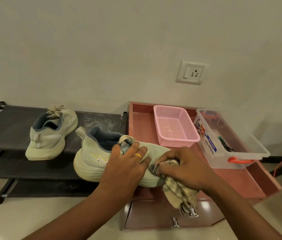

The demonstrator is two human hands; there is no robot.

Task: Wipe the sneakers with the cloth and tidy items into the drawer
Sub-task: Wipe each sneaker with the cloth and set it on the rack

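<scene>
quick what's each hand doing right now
Left hand: holds the near sneaker, fingers over its top.
Right hand: grips the cloth against that sneaker's toe.

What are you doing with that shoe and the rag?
A person is cleaning a shoe. The left hand holds the near sneaker by its top, and the right hand grips a patterned cloth against its side near the toe. The other sneaker sits on the dark rack. A pink basket and a clear box stand on the reddish cabinet.
</scene>
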